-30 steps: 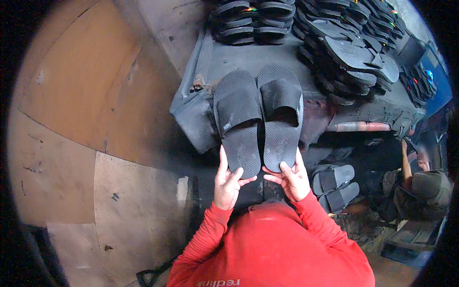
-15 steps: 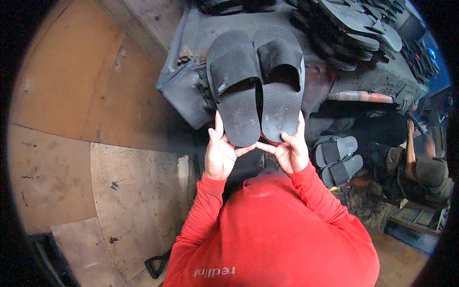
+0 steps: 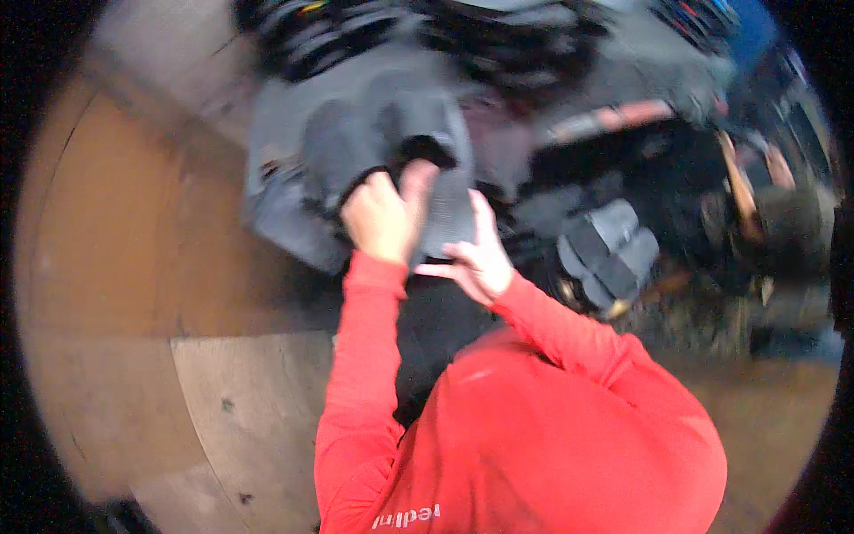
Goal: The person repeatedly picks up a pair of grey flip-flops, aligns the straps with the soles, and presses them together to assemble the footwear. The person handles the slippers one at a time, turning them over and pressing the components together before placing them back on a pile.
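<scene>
Motion blurs a pair of dark grey slide sandals lying side by side over the grey worktop [image 3: 289, 218], toes pointing away from me. My left hand [image 3: 382, 214] is curled at the left slide sandal [image 3: 331, 133], its thumb raised by the strap openings; the fingertips are hidden. On the right slide sandal [image 3: 451, 209], my right hand [image 3: 480, 258] holds the heel end, thumb at the near edge and a finger stretched beneath it. Both my sleeves are red.
Piles of dark sandals [image 3: 507, 44] stand at the back of the worktop. Another pair of grey slide sandals [image 3: 609, 254] is to the right, lower down. Beyond it, another person [image 3: 792, 214] is partly visible. Brown panels [image 3: 124, 267] cover the left side.
My left hand has moved from the left sandal's heel up toward its strap and curled. My right hand stays at the heel. The view has shifted, placing the sandals farther left.
</scene>
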Demonstrator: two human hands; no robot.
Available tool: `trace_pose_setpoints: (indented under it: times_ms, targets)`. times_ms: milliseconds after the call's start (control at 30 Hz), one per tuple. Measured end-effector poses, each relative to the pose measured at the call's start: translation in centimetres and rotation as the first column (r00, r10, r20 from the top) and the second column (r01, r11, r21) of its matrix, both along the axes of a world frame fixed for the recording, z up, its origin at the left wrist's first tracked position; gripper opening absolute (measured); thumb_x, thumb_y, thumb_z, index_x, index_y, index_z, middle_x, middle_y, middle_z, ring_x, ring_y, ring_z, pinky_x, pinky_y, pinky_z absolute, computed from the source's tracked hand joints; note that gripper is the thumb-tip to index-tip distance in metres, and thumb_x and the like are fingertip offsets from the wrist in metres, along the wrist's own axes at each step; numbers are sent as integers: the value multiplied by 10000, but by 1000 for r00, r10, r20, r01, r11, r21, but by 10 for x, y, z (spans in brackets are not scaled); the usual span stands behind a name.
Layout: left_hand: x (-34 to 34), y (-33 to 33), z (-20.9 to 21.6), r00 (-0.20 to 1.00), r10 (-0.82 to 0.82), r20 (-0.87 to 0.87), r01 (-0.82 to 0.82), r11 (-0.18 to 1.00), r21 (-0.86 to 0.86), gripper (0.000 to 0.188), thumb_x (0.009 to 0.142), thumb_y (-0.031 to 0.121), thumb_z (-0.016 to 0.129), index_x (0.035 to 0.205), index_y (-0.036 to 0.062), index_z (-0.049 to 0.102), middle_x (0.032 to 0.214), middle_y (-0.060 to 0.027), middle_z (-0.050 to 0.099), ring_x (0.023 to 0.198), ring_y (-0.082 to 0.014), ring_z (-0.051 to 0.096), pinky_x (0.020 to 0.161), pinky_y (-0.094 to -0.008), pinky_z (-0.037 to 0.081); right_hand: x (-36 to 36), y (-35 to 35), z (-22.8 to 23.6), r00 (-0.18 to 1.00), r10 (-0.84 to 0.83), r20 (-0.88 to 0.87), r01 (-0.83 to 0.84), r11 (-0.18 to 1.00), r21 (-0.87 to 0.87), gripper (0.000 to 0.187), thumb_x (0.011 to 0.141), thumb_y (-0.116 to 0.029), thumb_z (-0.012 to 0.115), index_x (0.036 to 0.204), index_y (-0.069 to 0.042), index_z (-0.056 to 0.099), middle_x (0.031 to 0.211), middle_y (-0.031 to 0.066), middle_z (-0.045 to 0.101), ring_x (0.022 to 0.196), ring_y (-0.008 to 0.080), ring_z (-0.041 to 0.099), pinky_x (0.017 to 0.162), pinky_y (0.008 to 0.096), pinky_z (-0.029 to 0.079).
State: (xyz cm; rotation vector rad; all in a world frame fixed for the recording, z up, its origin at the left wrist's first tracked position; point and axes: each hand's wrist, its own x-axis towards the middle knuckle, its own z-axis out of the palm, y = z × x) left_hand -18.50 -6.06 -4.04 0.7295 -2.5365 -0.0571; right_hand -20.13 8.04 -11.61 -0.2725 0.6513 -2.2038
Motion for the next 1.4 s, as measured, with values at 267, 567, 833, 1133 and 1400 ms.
trace_pose_setpoints:
  times_ms: [267,567,833,1133,1400]
  targets:
    - [-11,48,-41,612,-781,121,779,570,-262,532,745,34,594,1269,-44,542,1233,-298,562,1134,-459,558,1017,-514,417,-9,112,-72,983,-176,-54,183,897,402,821,971,-549,521,1585,-285,45,1513,32,327,1160,271,508,894,489,505]
    - [-84,258,-166,779,-609,-148,516,489,703,385,883,203,578,637,-93,561,683,-322,582,622,-434,602,596,-508,418,57,247,-126,576,-631,-520,816,412,404,951,902,-713,476,1576,-156,102,1522,167,361,1353,290,441,1063,458,415]
    - [-97,306,-212,995,-102,21,9,281,960,561,997,325,490,907,-221,588,826,-352,645,756,-419,636,748,-465,467,23,230,-134,370,-747,-553,811,-31,584,664,982,-422,574,1456,-9,361,1437,115,447,1298,242,452,1100,357,336]
    - [-110,314,-169,671,-735,-100,266,113,957,537,951,306,568,1268,-124,520,1286,-360,534,1243,-440,507,1023,-414,400,-52,310,-173,341,-925,-169,789,184,586,441,1009,-254,548,1384,-42,452,1296,100,591,1128,238,588,995,392,446]
    - [8,171,-153,569,-807,-159,79,-139,987,528,988,148,582,1439,-61,408,1495,-189,439,1391,-213,401,1132,-307,315,-93,349,-259,413,-897,-160,518,87,851,469,929,-313,675,1265,-9,557,1119,132,674,963,266,653,845,424,520]
